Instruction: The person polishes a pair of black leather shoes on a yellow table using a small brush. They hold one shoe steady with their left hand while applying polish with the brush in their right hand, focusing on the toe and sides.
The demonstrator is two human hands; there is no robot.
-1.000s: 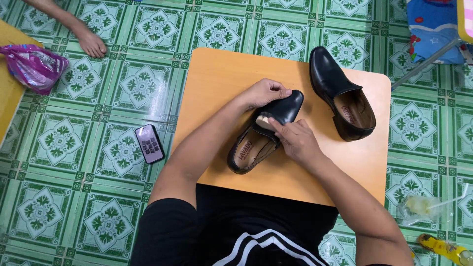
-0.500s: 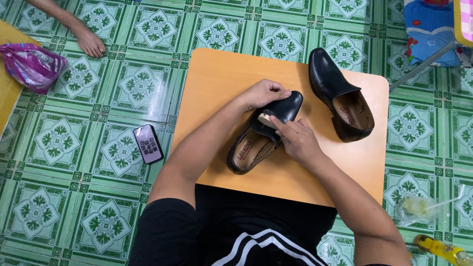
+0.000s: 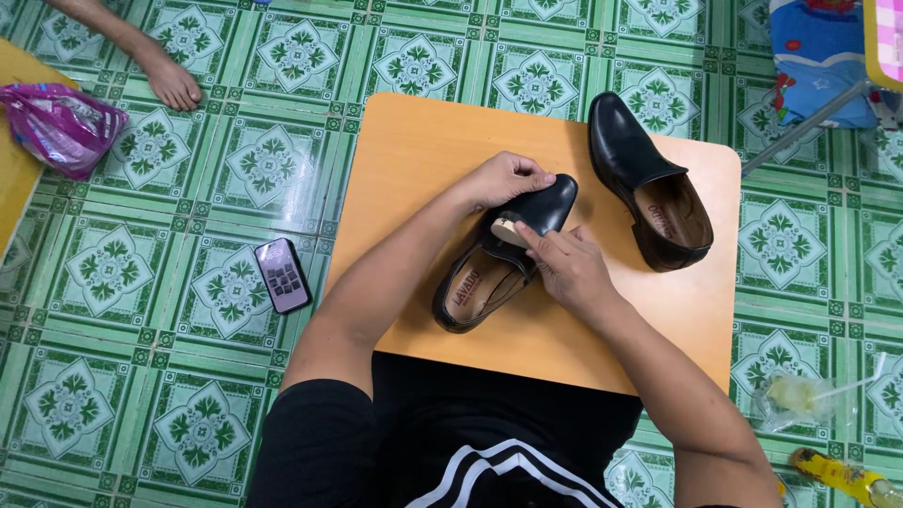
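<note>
Table (image 3: 423, 141): hands (image 3: 508, 177) (image 3: 564, 268), shoe (image 3: 503, 254) unmoved.

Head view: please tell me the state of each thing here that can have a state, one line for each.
Left hand: rests on the toe of the near shoe.
Right hand: fingers press a small pale pad on that shoe.
Near shoe: flat on the board, opening up.
Far shoe: upright, untouched, apart.
Phone: on the floor, screen lit.
Wooden board: lies across the lap.
</note>
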